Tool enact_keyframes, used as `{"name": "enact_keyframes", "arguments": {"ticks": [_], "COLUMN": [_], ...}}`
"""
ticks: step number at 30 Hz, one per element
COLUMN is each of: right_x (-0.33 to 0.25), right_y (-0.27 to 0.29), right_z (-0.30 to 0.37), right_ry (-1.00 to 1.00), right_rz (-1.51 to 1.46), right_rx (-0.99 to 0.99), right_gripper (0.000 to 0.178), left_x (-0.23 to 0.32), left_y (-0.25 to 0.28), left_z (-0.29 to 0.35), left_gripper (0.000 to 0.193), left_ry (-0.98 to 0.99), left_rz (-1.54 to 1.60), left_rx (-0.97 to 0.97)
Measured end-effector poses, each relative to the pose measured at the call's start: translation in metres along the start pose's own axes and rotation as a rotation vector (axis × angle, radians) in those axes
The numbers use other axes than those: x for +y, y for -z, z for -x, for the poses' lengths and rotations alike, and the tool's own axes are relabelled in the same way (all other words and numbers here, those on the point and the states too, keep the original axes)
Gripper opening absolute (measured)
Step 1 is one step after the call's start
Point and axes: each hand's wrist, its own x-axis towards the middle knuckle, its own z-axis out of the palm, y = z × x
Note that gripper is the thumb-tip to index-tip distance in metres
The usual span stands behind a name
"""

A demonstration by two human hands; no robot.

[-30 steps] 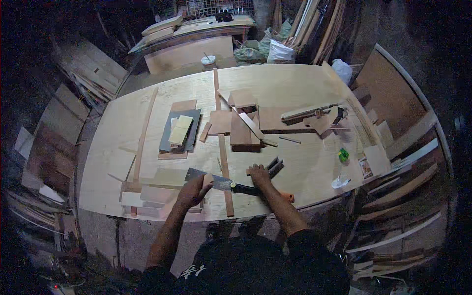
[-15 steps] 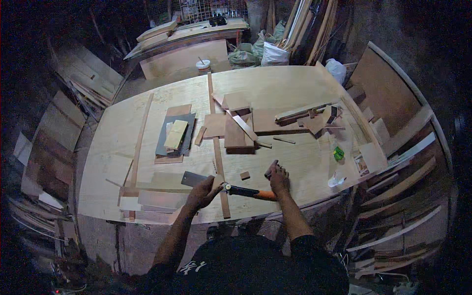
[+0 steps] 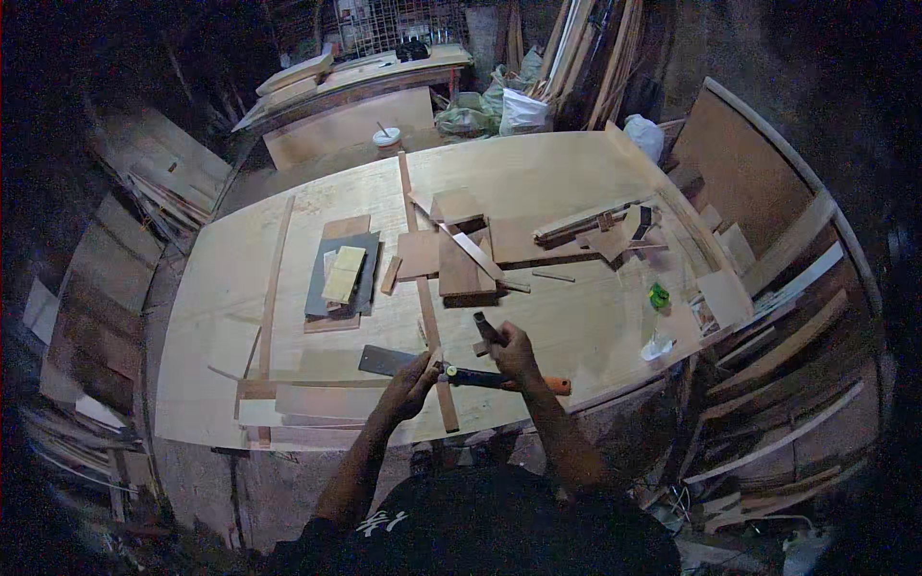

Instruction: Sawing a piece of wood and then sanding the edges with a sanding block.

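A folding saw with a dark flat blade (image 3: pixel 386 360) and a black handle (image 3: pixel 480 378) ending in orange lies across the table's near side, partly covered by both hands. My left hand (image 3: pixel 411 386) is closed over the saw near its pivot; a pale bit shows at the fingertips, too small to name. My right hand (image 3: pixel 517 357) is wrapped round a short dark stick-like tool (image 3: pixel 488 328), whose end points up and away to the left. Beside those fingers is a small brown wooden block (image 3: pixel 481 348), partly hidden.
The pale plywood tabletop (image 3: pixel 355 206) carries stacked boards (image 3: pixel 341 278), a pile of brown wood blocks (image 3: pixel 466 269), strips (image 3: pixel 586 226) and a green crumpled item (image 3: pixel 658 297). Thin panels (image 3: pixel 327 401) lie at the near left. Leaning boards (image 3: pixel 759 192) stand at the right, sacks (image 3: pixel 523 112) beyond.
My right hand has moved left with the dark tool, from over the saw's orange end to beside the small block. The left hand has shifted slightly right; the view has tilted a little.
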Motion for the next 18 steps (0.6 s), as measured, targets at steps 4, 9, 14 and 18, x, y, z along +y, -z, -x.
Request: {"name": "enact_keyframes", "arguments": {"ticks": [4,9,14,18], "right_x": [-0.079,-0.099,-0.086,-0.086], "right_y": [-0.003,-0.01,0.008,0.016], "right_z": [0.02,0.04,0.042,0.029], "right_ry": [-0.026,0.4,0.561,0.361], "right_rz": [-0.143,-0.162,-0.193,-0.135], "right_rx": [-0.12,-0.311,-0.486,-0.363], "right_gripper": [0.025,0.041,0.049,0.039], "left_x": [0.003,-0.011,-0.034,-0.006], "left_y": [0.004,-0.001,0.007,0.011], "left_z": [0.007,0.003,0.012,0.02], "left_gripper": [0.047,0.044,0.047,0.047], "left_ry": [0.139,0.025,0.04,0.338], "left_rz": [0.089,-0.111,-0.372,0.095], "left_rx": [-0.055,-0.039,-0.088,-0.082]}}
